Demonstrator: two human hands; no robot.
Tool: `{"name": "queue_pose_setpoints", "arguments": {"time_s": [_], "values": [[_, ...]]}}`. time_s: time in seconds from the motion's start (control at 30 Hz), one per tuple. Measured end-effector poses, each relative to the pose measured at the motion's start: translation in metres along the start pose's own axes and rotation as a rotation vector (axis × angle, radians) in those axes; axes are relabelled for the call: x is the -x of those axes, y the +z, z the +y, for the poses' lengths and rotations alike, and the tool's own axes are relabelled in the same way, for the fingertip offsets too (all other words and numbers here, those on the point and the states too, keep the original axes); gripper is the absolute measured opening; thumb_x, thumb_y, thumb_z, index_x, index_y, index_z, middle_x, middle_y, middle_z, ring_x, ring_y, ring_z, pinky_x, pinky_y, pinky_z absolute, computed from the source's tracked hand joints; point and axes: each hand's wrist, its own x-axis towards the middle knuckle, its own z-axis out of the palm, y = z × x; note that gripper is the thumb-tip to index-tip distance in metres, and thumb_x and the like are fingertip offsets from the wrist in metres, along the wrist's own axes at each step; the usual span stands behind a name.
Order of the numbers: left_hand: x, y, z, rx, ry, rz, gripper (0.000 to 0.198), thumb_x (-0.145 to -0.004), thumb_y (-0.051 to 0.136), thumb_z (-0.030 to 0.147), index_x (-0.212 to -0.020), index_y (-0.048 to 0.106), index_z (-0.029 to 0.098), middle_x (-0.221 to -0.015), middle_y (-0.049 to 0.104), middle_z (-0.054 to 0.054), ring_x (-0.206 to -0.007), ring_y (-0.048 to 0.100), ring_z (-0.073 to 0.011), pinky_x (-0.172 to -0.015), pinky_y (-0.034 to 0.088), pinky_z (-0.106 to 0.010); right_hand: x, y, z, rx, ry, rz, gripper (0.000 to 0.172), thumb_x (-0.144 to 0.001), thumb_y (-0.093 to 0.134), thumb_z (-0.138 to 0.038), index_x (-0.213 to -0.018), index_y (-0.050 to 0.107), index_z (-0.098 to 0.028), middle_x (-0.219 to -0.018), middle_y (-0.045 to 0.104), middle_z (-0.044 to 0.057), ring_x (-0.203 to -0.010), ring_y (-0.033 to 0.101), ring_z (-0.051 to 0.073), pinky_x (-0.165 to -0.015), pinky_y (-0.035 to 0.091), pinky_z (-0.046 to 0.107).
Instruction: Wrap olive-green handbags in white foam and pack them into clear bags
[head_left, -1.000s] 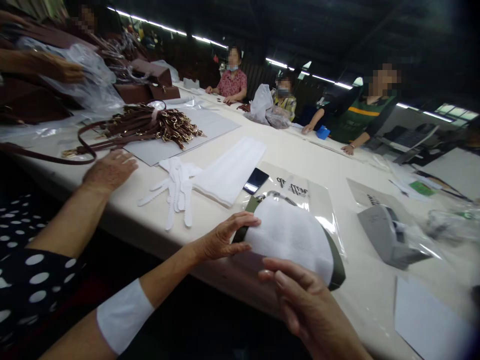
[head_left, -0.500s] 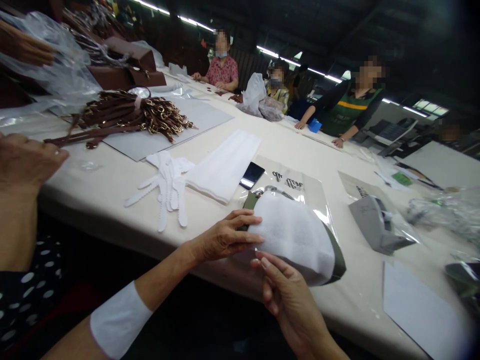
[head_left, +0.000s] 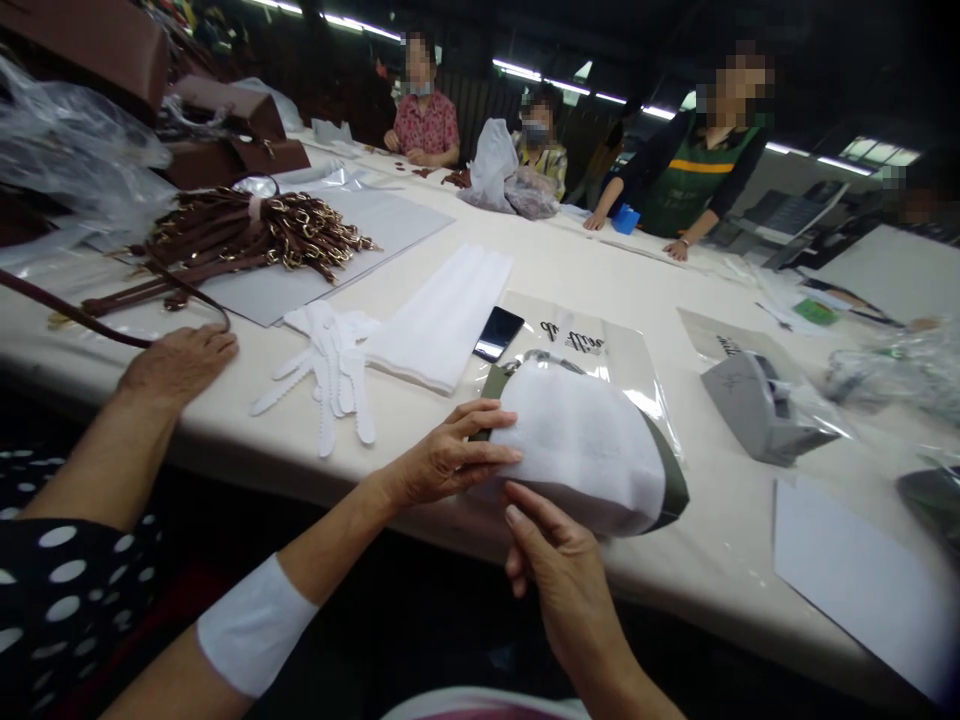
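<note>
At the table's near edge lies a dark green bag (head_left: 669,478) with a white foam sheet (head_left: 577,440) wrapped over its face. My left hand (head_left: 439,458) grips the bag's left end, with fingertips on the sheet and a white patch on the forearm. My right hand (head_left: 559,560) is just below the sheet's lower left edge, thumb and index finger brought together; anything between them is too small to make out. Under and behind the bag is a clear printed plastic bag (head_left: 619,352). A phone (head_left: 498,333) lies close behind my left hand.
Left of the phone are stacked white foam sheets (head_left: 450,320) and white toothed strips (head_left: 330,370). A neighbour's hand (head_left: 184,365) touches a brown strap near a strap bundle (head_left: 255,235). A grey box-like piece (head_left: 757,405) and a grey board (head_left: 847,570) lie right. Co-workers stand across the table.
The neighbour's hand at the left has moved right and down onto the table edge with a brown strap. My right fingertips no longer show the small shiny bit. My left hand keeps its place.
</note>
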Motion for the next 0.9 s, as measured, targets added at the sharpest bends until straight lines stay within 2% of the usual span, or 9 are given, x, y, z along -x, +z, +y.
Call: {"name": "queue_pose_setpoints", "arguments": {"time_s": [0.23, 0.37, 0.43, 0.53, 0.7, 0.77, 0.83, 0.9], "values": [[-0.004, -0.002, 0.006, -0.032, -0.035, -0.033, 0.025, -0.083, 0.052, 0.017, -0.106, 0.061, 0.022, -0.127, 0.045, -0.009, -0.127, 0.029, -0.0242, -0.103, 0.032, -0.045, -0.002, -0.001, -0.008, -0.004, 0.018, -0.055, 0.047, -0.08, 0.053, -0.042, -0.116, 0.052, -0.012, -0.047, 0.053, -0.002, -0.035, 0.043, 0.006, -0.033, 0.033, 0.015], [-0.005, -0.001, 0.005, -0.032, -0.024, -0.02, 0.026, -0.082, 0.054, 0.016, -0.107, 0.06, 0.023, -0.128, 0.044, -0.008, -0.127, 0.029, -0.0242, -0.102, 0.034, -0.046, 0.0, -0.002, -0.017, -0.066, 0.077, -0.076, 0.042, -0.079, 0.053, -0.038, -0.113, 0.052, -0.013, -0.08, 0.064, 0.007, -0.039, 0.051, 0.006, -0.03, 0.034, 0.014], [-0.005, 0.0, 0.004, -0.032, -0.029, -0.024, 0.027, -0.082, 0.054, 0.015, -0.107, 0.059, 0.023, -0.128, 0.044, -0.008, -0.127, 0.028, -0.0244, -0.103, 0.033, -0.047, 0.002, -0.003, -0.019, -0.119, 0.134, -0.107, 0.043, -0.078, 0.054, -0.038, -0.116, 0.049, -0.017, -0.097, 0.062, 0.01, -0.042, 0.054, 0.006, -0.03, 0.034, 0.013], [-0.005, 0.001, 0.004, -0.025, -0.032, -0.031, 0.027, -0.082, 0.053, 0.015, -0.107, 0.059, 0.024, -0.129, 0.043, -0.007, -0.128, 0.028, -0.0245, -0.103, 0.033, -0.048, 0.003, -0.003, -0.013, -0.164, 0.219, -0.156, 0.05, -0.077, 0.055, -0.039, -0.122, 0.042, -0.023, -0.108, 0.057, 0.011, -0.043, 0.057, 0.007, -0.029, 0.034, 0.013], [-0.004, 0.0, 0.005, -0.019, -0.041, -0.043, 0.029, -0.082, 0.053, 0.013, -0.108, 0.059, 0.024, -0.13, 0.042, -0.007, -0.128, 0.027, -0.0249, -0.103, 0.033, -0.047, 0.001, -0.004, 0.014, -0.117, 0.228, -0.131, 0.05, -0.08, 0.049, -0.042, -0.125, 0.04, -0.023, -0.107, 0.056, 0.011, -0.04, 0.054, 0.005, -0.028, 0.032, 0.013], [-0.004, -0.001, 0.005, -0.018, -0.042, -0.046, 0.029, -0.082, 0.053, 0.012, -0.107, 0.059, 0.024, -0.13, 0.041, -0.007, -0.128, 0.027, -0.0249, -0.103, 0.032, -0.047, 0.002, -0.004, 0.022, -0.066, 0.227, -0.142, 0.052, -0.082, 0.045, -0.042, -0.129, 0.034, -0.022, -0.099, 0.057, 0.009, -0.037, 0.053, 0.006, -0.028, 0.031, 0.014], [-0.004, -0.001, 0.006, -0.023, -0.044, -0.045, 0.029, -0.082, 0.053, 0.012, -0.107, 0.059, 0.024, -0.13, 0.041, -0.007, -0.128, 0.027, -0.0249, -0.103, 0.032, -0.047, 0.002, -0.005, 0.024, -0.002, 0.169, -0.178, 0.051, -0.082, 0.044, -0.041, -0.127, 0.035, -0.019, -0.087, 0.057, 0.005, -0.034, 0.05, 0.005, -0.027, 0.029, 0.014], [-0.004, -0.001, 0.006, -0.032, -0.04, -0.047, 0.029, -0.082, 0.053, 0.012, -0.108, 0.059, 0.024, -0.13, 0.041, -0.008, -0.128, 0.027, -0.025, -0.103, 0.032, -0.048, -0.001, -0.005, 0.024, 0.031, 0.043, -0.233, 0.049, -0.08, 0.047, -0.039, -0.124, 0.038, -0.019, -0.084, 0.056, 0.003, -0.036, 0.05, 0.005, -0.028, 0.031, 0.014]]}}
